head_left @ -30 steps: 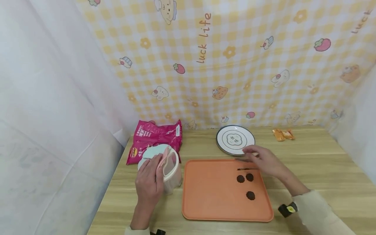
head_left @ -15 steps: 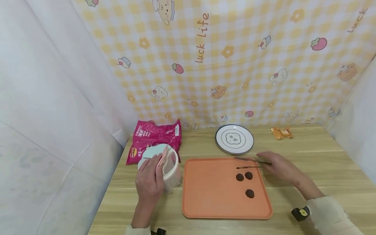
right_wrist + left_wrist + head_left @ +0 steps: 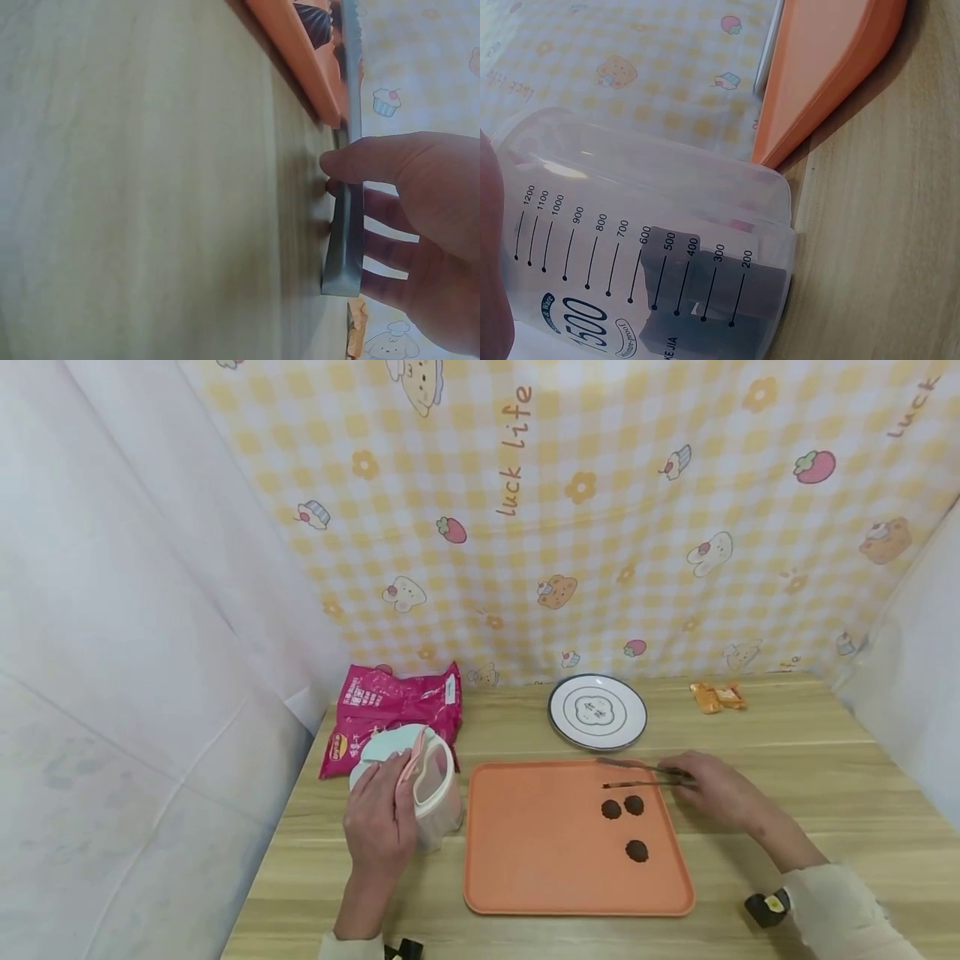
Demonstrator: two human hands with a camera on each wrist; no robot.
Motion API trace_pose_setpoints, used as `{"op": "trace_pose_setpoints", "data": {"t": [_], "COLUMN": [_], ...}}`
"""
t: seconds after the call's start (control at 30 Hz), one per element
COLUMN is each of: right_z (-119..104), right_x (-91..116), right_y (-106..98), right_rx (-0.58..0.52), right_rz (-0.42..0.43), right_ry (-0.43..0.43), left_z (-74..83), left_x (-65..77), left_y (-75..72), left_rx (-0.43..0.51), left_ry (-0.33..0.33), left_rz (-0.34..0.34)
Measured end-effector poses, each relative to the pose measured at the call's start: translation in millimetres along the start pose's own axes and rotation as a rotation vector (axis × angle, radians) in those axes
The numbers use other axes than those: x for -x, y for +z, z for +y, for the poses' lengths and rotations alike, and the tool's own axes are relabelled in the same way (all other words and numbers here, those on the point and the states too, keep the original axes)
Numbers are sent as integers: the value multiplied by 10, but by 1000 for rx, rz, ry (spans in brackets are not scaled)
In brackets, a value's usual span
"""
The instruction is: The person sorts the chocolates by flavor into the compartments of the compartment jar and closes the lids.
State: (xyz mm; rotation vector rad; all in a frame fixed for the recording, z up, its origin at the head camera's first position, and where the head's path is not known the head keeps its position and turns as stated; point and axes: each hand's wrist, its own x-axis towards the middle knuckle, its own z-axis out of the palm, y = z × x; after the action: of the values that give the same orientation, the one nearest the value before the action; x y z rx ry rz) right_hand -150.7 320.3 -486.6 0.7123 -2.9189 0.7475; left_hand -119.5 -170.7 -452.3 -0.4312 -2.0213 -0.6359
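Observation:
In the head view, my left hand [image 3: 381, 827] lies over the lid of a clear plastic storage canister [image 3: 439, 814]. Its thumb and fingers hold the raised pink flap [image 3: 412, 758], leaving part of the mouth uncovered. Printed measuring marks and dark grey pieces show on the canister [image 3: 607, 255] in the left wrist view. My right hand [image 3: 712, 787] grips metal tongs [image 3: 633, 785] near their bend; thumb and fingers are on opposite sides in the right wrist view [image 3: 346, 240]. The parted tong tips reach over the orange tray [image 3: 555, 860], above several small dark round cookies [image 3: 636, 851].
A white plate [image 3: 597, 712] with a dark rim stands behind the tray. Two orange wrapped snacks [image 3: 717, 697] lie at the back right. A magenta snack bag [image 3: 401, 697] lies behind the canister. A patterned curtain [image 3: 585, 527] hangs at the table's back edge.
My right hand has moved from the tray's back edge rightward onto the tongs and now grips them. The left hand stays on the canister lid. The view has shifted slightly.

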Motion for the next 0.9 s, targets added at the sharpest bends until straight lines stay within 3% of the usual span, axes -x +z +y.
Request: {"op": "trace_pose_setpoints", "data": {"t": [0.33,0.63,0.9], "right_z": [34,27,20], "right_x": [29,124,228], "right_y": [10,-103,-226], "right_rx": [5,-14,-145], "right_rz": [-3,60,6], "right_ry": [8,-38,-63], "left_z": [-27,-23,-25], "left_x": [2,6,10], "left_y": [-6,10,6], "left_rx": [-10,-2,-6], "left_ry": [-7,-6,-7], "left_rz": [10,1,0]}}
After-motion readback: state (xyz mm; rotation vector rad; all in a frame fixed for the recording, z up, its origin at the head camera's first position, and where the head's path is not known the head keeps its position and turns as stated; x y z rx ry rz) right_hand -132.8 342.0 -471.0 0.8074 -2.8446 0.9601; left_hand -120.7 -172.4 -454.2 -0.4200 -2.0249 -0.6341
